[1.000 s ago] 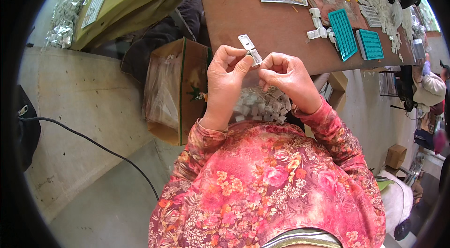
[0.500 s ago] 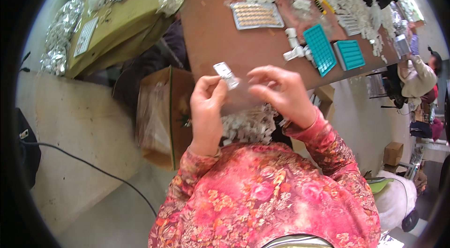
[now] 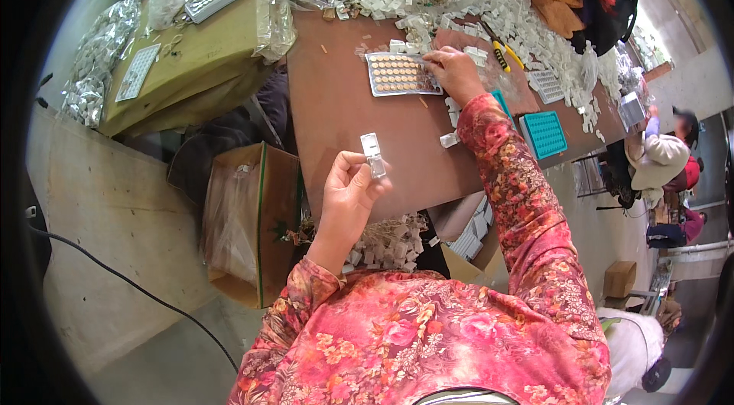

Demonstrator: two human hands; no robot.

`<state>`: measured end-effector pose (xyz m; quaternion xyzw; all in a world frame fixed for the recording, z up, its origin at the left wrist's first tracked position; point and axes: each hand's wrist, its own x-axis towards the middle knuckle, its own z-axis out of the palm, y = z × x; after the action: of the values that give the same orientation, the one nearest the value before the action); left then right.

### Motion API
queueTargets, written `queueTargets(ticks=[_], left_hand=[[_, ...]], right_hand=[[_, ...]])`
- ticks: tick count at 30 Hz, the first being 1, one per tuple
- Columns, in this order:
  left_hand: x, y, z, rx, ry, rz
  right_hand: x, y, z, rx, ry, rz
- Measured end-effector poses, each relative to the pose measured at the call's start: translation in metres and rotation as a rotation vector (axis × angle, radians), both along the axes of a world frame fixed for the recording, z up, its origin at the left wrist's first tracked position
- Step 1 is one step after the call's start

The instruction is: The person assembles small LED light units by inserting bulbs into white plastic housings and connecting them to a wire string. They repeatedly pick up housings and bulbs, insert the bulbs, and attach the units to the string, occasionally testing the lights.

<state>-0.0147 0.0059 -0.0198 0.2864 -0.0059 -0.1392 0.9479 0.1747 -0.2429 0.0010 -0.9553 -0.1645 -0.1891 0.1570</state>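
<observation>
My left hand (image 3: 348,195) pinches a small clear plastic case (image 3: 371,149), its hinged lid turned open, above the table's near left part. Farther off, my right hand (image 3: 456,72) reaches to the right end of a shallow clear tray (image 3: 409,92). Rows of small round tan pieces (image 3: 396,72) fill much of that tray. The right thumb and fingertips are drawn together at the tray; what they hold, if anything, is too small to make out. A teal gridded tray (image 3: 544,133) lies right of my sleeve, which partly covers another teal tray (image 3: 501,101).
Small clear cases (image 3: 527,34) are heaped along the table's far side, near a yellow-and-black handled tool (image 3: 501,57). A cardboard box (image 3: 260,229) stands at the left below the table (image 3: 329,114). White pieces (image 3: 390,240) lie piled near my lap. People sit at the right.
My right hand has moved forward from beside the left hand to the tray of round pieces. My left hand has stayed near its place, still holding the small case.
</observation>
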Motion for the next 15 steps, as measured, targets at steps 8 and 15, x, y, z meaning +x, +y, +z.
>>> queueTargets(ticks=[8,15], left_hand=[[0.002,0.002,-0.002,-0.054,0.018,-0.058],[0.002,0.002,-0.001,-0.044,0.023,-0.067]], right_hand=[[0.009,-0.002,-0.003,0.086,0.073,0.02],[0.0,-0.004,0.008,0.034,0.089,0.091]])
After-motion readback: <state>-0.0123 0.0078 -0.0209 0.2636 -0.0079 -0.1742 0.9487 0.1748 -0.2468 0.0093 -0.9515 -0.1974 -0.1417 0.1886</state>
